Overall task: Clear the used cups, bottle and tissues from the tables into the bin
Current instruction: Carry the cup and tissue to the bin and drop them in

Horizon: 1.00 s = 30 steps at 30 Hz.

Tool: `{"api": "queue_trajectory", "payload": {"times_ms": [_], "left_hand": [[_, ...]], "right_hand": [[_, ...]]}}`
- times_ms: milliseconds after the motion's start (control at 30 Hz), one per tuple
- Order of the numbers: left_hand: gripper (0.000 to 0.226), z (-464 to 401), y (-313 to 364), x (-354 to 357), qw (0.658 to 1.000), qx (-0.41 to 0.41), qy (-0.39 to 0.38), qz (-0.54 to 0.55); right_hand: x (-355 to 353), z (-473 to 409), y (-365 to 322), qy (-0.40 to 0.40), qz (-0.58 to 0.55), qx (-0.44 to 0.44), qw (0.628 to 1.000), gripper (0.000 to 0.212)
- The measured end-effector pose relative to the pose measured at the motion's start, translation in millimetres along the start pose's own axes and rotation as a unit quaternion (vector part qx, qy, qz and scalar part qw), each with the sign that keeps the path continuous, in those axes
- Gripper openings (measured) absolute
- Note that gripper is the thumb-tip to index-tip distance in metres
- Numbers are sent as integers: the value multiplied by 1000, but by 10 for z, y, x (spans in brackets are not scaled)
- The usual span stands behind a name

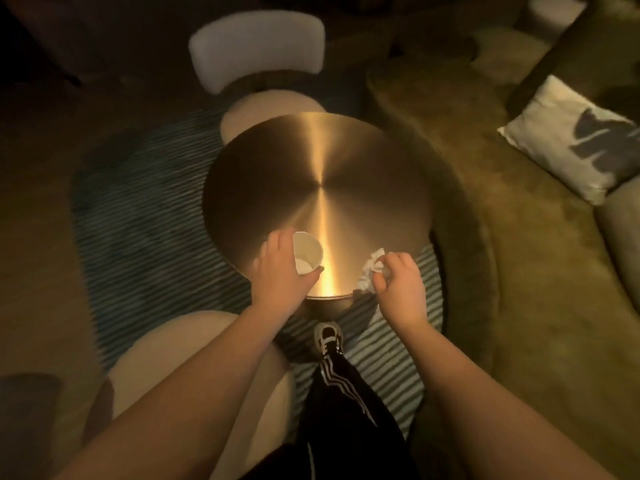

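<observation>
At the near edge of the round brass table (pixel 311 174), the left hand (pixel 280 271) wraps around a white paper cup (pixel 306 252), tilted so its mouth faces up. The right hand (pixel 398 282) pinches a crumpled tissue (pixel 370 271); carrying 2 items at once likely saves a trip. No bin shows.

A white paper cup (pixel 307 252) is gripped around its left side by the left hand (pixel 280 271) over the near edge of a round brass-coloured table (pixel 311 174), tilted so that its open mouth is seen. A crumpled white tissue (pixel 370 271) is pinched by the right hand (pixel 398 282) at the table's near right edge.
</observation>
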<state>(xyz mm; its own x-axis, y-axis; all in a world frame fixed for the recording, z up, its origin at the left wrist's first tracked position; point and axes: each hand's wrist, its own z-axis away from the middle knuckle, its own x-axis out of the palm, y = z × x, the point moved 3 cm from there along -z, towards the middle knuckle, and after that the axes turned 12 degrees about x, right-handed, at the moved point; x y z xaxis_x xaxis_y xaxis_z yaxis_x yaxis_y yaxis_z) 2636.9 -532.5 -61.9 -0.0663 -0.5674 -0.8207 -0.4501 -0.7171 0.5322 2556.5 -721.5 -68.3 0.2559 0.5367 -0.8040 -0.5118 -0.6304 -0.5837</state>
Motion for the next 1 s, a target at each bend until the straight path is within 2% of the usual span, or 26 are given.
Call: {"api": "queue_trajectory", "payload": {"times_ms": [200, 367, 533, 733, 1000], "left_hand": [[73, 746, 1079, 237, 988, 128, -85, 32], [73, 1446, 2196, 699, 942, 270, -187, 74], [77, 2490, 3259, 1076, 875, 402, -255, 90], [80, 4248, 4221, 1248, 767, 538, -327, 128], [82, 7010, 4869, 1101, 654, 617, -405, 166]], "right_hand": [[-802, 1137, 969, 97, -40, 117, 988, 17], [-1447, 2339, 1950, 209, -56, 256, 942, 19], [-1858, 3850, 2662, 324, -76, 396, 856, 19], [-2080, 6018, 3222, 422, -109, 520, 734, 15], [-1829, 9050, 3546, 473, -88, 633, 607, 15]]}}
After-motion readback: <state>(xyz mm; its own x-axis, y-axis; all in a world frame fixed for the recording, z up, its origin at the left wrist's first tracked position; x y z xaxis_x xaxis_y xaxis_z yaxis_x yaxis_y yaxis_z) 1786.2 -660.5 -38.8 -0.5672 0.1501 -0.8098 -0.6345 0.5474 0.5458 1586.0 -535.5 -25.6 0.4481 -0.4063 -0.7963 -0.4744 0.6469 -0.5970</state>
